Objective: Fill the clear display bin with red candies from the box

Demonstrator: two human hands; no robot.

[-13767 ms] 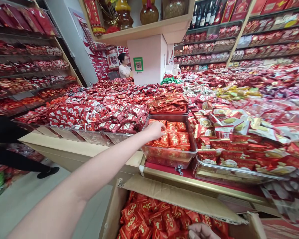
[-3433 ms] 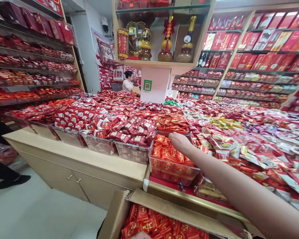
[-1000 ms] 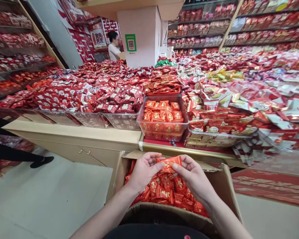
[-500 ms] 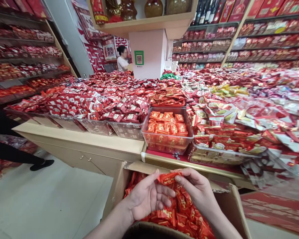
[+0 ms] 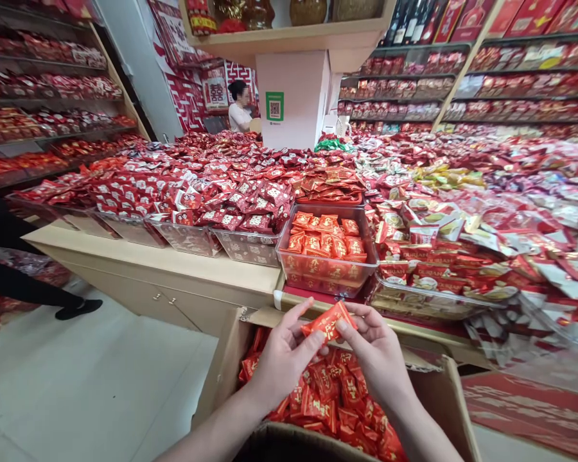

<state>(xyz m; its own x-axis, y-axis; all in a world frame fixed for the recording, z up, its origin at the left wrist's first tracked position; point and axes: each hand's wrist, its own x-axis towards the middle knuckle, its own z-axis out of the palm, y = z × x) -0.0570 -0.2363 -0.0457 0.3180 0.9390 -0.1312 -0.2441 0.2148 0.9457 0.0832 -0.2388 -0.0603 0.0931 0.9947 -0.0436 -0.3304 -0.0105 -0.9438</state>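
Between both hands I hold a red candy packet with gold lettering, raised over an open cardboard box. My left hand pinches its left end, the thumb in front. On the other end, my right hand grips with thumb and fingers. Many like packets lie loose in the box beneath. Just beyond the hands, a clear plastic bin holds neat rows of the same red packets.
Clear bins of dark red packets line the wooden counter on the left. Durian-labelled packets fill a bin on the right. A person's black-clad leg is at far left; another person is behind the pillar.
My left hand has turned and closed from an open palm onto the packet's left end. The packet has tilted upward to the right, and my right hand keeps its grip.
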